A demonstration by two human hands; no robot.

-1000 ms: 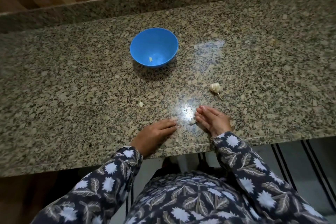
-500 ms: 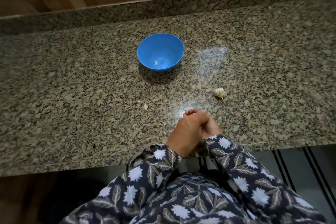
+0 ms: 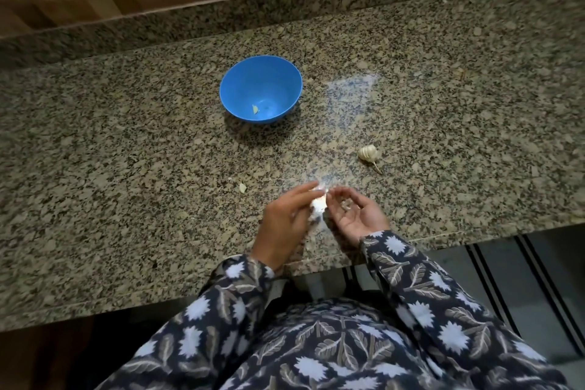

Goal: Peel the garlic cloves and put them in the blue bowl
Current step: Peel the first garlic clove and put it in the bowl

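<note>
The blue bowl (image 3: pixel 278 79) stands on the granite counter, with one small pale piece (image 3: pixel 255 109) on its bottom. My left hand (image 3: pixel 281 225) is over the counter's near part. It pinches a white garlic clove (image 3: pixel 318 205) between thumb and fingers. My right hand (image 3: pixel 359 215) is palm up right beside it, fingers loosely curled, with a fingertip at the clove's top. A small pale bit seems to lie in that palm, but it is blurred. A garlic bulb with a dry stem (image 3: pixel 368 152) lies to the right, beyond my right hand.
A scrap of garlic skin (image 3: pixel 242 188) lies on the granite counter (image 3: pixel 126 168) left of my hands. A raised granite ledge (image 3: pixel 348 6) and a wooden surface run along the back. The counter's front edge is just below my wrists, with a striped floor mat (image 3: pixel 493 279) beneath.
My hands were flat on the counter, then clasped together over the clove. Now they are lifted and apart, the left holding the clove and the right turned palm up.
</note>
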